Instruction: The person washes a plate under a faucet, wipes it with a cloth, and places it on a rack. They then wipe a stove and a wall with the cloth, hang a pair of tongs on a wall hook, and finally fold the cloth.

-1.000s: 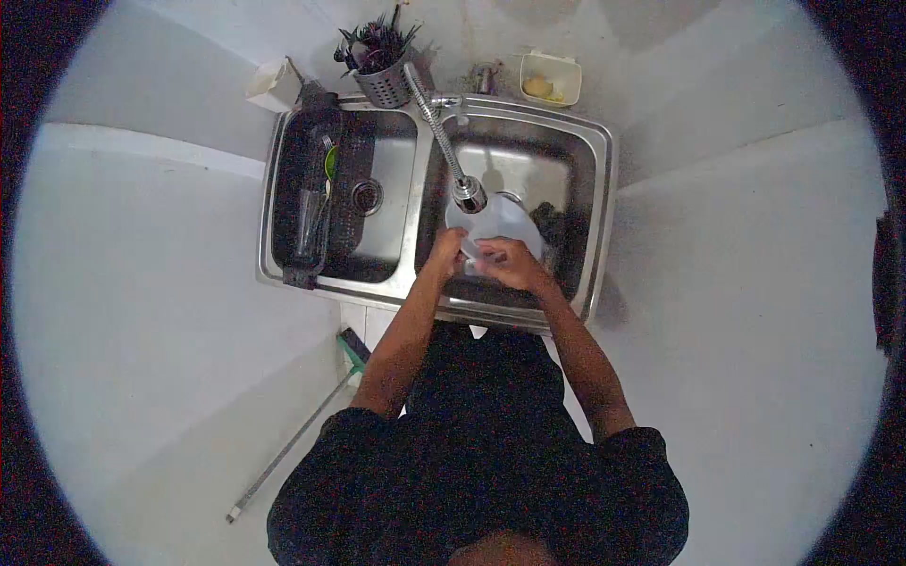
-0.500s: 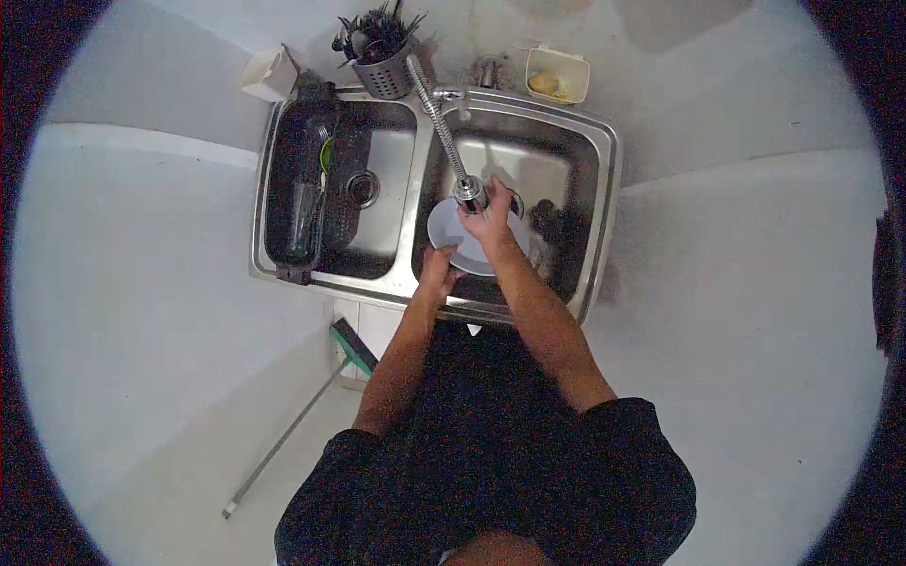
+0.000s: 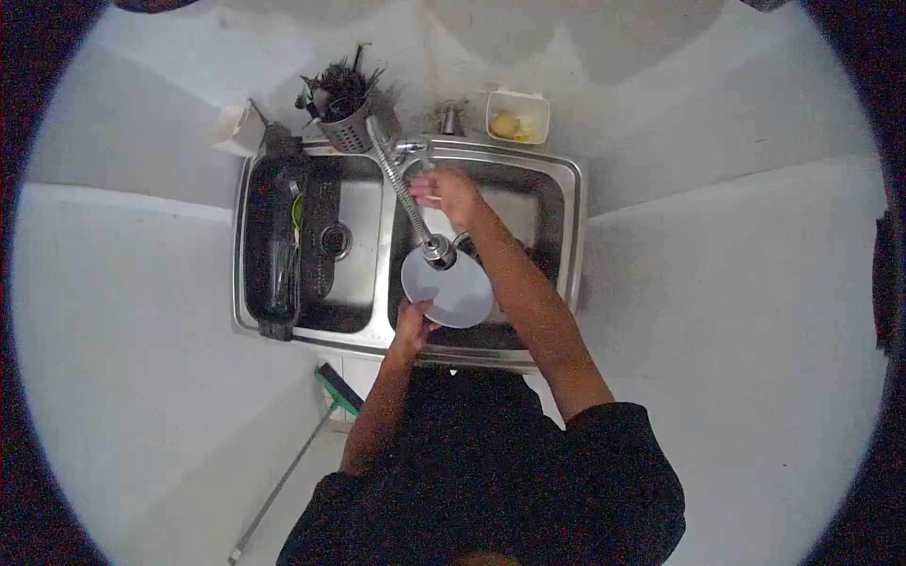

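The white dish (image 3: 460,297) lies under the tap nozzle (image 3: 438,252) and toward the person, its apparent long axis slanting from upper left to lower right. The left hand (image 3: 413,323), nearer, grips its near-left rim; the right hand (image 3: 447,195) reaches beyond the nozzle, whether closed on anything I cannot tell.

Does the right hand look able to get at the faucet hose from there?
Probably yes: the right hand appears empty and is close beside the faucet hose, with nothing visible between them.
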